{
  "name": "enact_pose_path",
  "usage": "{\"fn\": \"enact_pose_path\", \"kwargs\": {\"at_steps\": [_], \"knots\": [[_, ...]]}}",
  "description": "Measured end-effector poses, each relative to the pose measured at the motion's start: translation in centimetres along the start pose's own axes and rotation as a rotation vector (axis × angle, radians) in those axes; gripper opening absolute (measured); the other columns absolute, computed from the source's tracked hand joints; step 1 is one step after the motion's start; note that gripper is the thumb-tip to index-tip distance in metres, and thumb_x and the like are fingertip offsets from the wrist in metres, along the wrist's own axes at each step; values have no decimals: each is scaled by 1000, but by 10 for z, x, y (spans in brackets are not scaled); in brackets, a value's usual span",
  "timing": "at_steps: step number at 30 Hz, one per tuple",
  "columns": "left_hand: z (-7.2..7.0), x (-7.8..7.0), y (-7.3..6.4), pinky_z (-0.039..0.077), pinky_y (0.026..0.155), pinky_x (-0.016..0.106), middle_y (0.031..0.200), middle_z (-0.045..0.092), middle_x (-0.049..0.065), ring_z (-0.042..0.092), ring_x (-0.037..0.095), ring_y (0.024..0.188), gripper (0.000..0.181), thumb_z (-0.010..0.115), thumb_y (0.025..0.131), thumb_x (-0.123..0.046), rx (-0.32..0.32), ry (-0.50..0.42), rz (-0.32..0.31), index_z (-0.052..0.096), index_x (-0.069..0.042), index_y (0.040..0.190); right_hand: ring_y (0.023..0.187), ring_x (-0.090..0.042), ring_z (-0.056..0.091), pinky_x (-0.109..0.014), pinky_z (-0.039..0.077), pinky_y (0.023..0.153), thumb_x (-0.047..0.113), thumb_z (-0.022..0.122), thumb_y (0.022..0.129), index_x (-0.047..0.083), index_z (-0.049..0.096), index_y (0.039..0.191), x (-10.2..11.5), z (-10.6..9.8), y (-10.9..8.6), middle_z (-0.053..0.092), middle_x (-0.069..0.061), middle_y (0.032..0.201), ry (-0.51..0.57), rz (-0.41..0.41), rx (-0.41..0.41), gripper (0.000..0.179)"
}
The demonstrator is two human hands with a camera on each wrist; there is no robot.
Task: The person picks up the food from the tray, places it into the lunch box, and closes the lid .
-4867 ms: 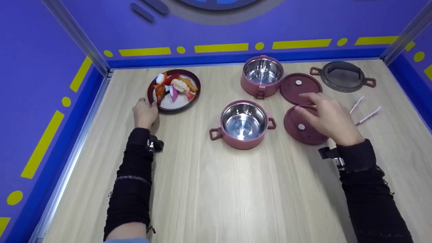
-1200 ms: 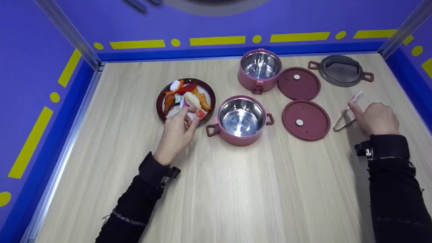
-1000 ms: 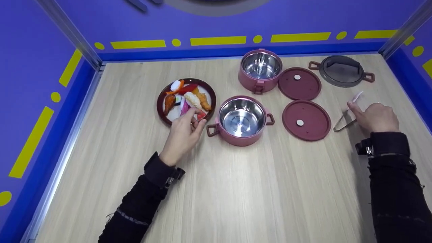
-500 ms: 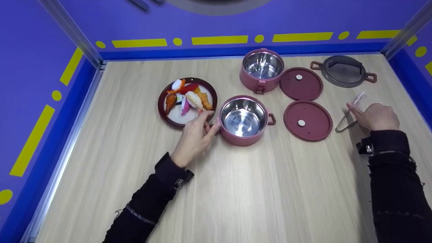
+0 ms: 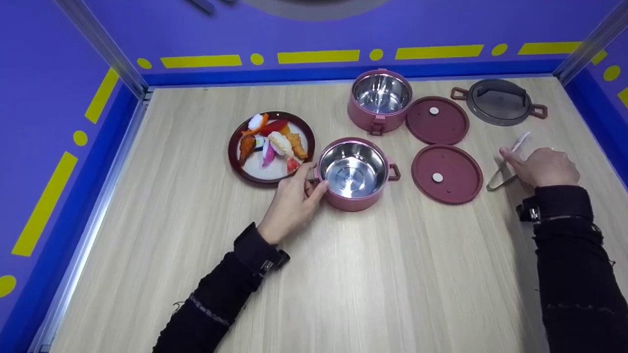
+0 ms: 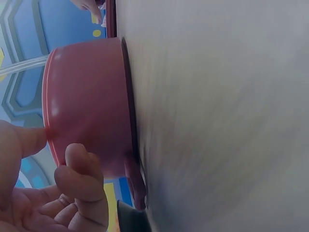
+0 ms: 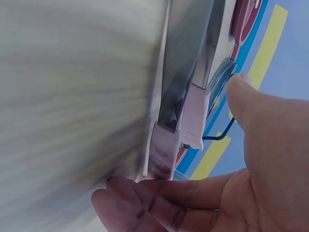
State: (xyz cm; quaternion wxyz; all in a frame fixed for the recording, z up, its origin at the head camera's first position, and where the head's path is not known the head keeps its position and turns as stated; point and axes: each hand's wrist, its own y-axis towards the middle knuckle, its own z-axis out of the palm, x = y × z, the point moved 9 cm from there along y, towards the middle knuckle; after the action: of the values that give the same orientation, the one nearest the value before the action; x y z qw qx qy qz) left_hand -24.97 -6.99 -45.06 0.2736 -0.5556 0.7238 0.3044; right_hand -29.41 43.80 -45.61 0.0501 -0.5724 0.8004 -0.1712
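In the head view, my left hand (image 5: 294, 198) is at the left side of the near pink steel-lined pot (image 5: 352, 171). Its thumb (image 6: 31, 140) lies on the pot's rim in the left wrist view, and the other fingers curl by the wall; the hand hides the left handle. At the right, my right hand (image 5: 549, 166) hovers over tongs (image 5: 500, 176) with pale tips. Thumb (image 7: 241, 96) and fingers stand wide apart around the tongs in the right wrist view, fingertips low by the tips, no firm hold visible.
A dark-rimmed plate (image 5: 235, 162) of toy food sits left of the pot. Behind stands a second pink pot (image 5: 375, 120). Two maroon lids (image 5: 436, 120) and a grey glass lid (image 5: 498, 103) lie to the right. Blue walls (image 5: 319, 73) edge the table.
My left hand has gone from the plate rightward to the near pot, with the thumb now on its rim. Earlier the plate slid toward the pot. The right hand moved onto the tongs and stays there.
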Motion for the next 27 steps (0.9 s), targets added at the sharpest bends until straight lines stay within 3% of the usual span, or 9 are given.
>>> {"fn": "enact_pose_path", "kwargs": {"at_steps": [5, 13, 23, 27], "knots": [[2, 0, 0, 50, 71, 33, 76, 61, -1, 56, 12, 67, 52, 64, 101, -38, -3, 7, 2, 54, -8, 142, 96, -61, 61, -51, 51, 58, 87, 29, 89, -23, 57, 110, 1, 1, 2, 52, -53, 114, -21, 7, -8, 115], [4, 1, -1, 49, 70, 32, 77, 59, -1, 55, 13, 68, 52, 63, 101, -39, 2, -5, 4, 53, -10, 143, 86, -57, 63, -47, 49, 55, 83, 40, 89, -15, 60, 90, 0, 0, 3, 57, -47, 100, -19, 2, -8, 100], [3, 2, -2, 49, 71, 33, 77, 59, -1, 55, 13, 69, 52, 63, 101, -40, 4, -9, -17, 52, -12, 143, 69, -38, 58, -40, 45, 54, 57, 56, 94, -2, 53, 75, -5, -3, 7, 53, -16, 67, 25, -31, 22, 62], [4, 1, -1, 49, 70, 34, 75, 58, -1, 54, 14, 68, 52, 63, 101, -40, 9, 0, -5, 52, -11, 143, 72, -43, 61, -43, 49, 55, 49, 56, 94, -13, 57, 83, -12, -3, 10, 57, -22, 67, 8, -14, 28, 63]]}}
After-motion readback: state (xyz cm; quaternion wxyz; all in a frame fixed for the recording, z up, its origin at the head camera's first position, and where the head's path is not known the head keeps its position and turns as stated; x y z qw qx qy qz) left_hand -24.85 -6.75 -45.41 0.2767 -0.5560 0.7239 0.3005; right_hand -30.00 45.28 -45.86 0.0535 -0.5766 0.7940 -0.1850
